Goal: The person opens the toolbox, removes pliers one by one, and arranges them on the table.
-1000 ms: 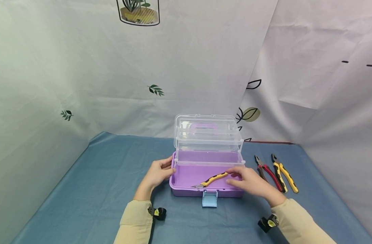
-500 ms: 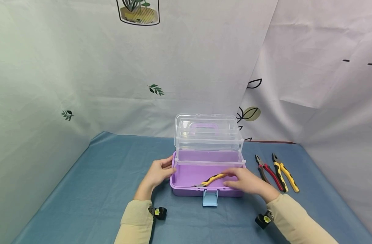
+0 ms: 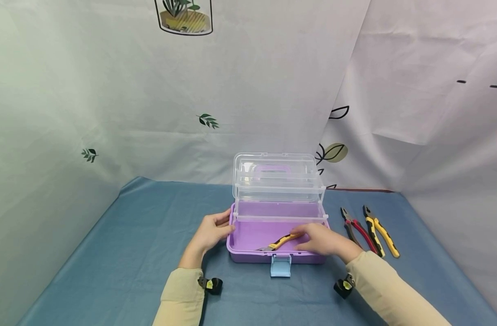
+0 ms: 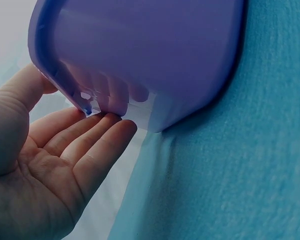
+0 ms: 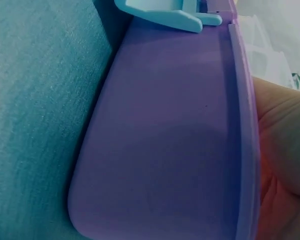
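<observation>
A purple toolbox (image 3: 248, 232) with a clear lid (image 3: 277, 160) raised behind it stands in the middle. My left hand (image 3: 209, 232) holds its left wall: the thumb lies over the rim, and in the left wrist view the fingers (image 4: 102, 155) touch the outer side. Inside the toolbox lie pliers (image 3: 277, 243) with yellow-and-black handles, jaws to the left. My right hand (image 3: 322, 239) reaches over the front right, its fingers over the handle end and its thumb apart from it. In the right wrist view the toolbox wall (image 5: 155, 130) hides the fingertips and pliers.
To the right on the blue cloth (image 3: 122, 253) lie red-handled pliers (image 3: 359, 231) and other yellow-and-black pliers (image 3: 380, 231). A light-blue latch (image 3: 280, 266) hangs down at the toolbox front. A clear tray (image 3: 281, 217) crosses its back part. White fabric (image 3: 166, 90) walls surround the cloth.
My right hand has moved a little left over the handle of the pliers, covering more of it. The pliers, the toolbox and my left hand stay in place.
</observation>
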`<action>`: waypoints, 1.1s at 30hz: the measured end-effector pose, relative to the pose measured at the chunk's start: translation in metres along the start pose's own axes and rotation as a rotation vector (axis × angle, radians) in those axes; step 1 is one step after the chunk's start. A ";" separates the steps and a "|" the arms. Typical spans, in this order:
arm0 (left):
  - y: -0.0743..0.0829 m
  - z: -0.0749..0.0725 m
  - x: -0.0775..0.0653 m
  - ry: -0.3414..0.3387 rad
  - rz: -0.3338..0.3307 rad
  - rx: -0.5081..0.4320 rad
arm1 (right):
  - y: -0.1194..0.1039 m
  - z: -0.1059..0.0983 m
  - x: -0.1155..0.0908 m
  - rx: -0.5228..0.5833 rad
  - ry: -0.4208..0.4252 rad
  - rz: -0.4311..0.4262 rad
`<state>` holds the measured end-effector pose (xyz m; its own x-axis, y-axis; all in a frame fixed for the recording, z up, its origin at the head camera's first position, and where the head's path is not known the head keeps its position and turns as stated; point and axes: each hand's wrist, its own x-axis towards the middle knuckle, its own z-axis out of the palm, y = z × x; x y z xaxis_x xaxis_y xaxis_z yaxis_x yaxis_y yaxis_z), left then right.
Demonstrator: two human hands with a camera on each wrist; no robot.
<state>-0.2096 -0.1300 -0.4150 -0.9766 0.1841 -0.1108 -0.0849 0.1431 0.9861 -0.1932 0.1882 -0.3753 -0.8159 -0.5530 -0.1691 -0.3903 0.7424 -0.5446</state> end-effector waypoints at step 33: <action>0.001 -0.001 -0.002 -0.011 0.015 0.006 | -0.012 0.006 0.022 -0.203 -0.172 0.129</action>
<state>-0.2077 -0.1315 -0.4138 -0.9755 0.1972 -0.0975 -0.0691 0.1460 0.9869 -0.2040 0.1650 -0.3776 -0.7869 -0.4920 -0.3724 -0.3793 0.8618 -0.3369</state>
